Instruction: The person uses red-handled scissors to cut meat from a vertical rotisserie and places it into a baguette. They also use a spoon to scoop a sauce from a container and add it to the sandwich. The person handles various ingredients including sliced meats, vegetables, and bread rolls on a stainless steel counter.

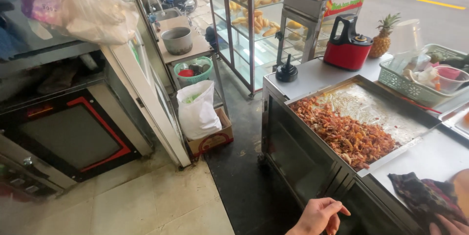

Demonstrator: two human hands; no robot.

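Observation:
My left hand (320, 215) hovers low in front of the steel counter's dark front panel, fingers loosely curled, holding nothing. My right hand (447, 225) shows only its fingertips at the bottom right corner, pressed on a dark patterned cloth (422, 196) that lies on the steel counter top (430, 159). Just beyond the cloth sits a big steel tray (391, 154) holding a heap of reddish-brown fried scraps (342, 130) and pale shreds.
A red electric kettle (348, 44), a pineapple (383, 35) and a green basket (405, 84) stand at the counter's far side. A glass case of bread (254, 5) is behind. A white bag (198, 108) on a cardboard box and a dark oven (73, 137) flank the floor.

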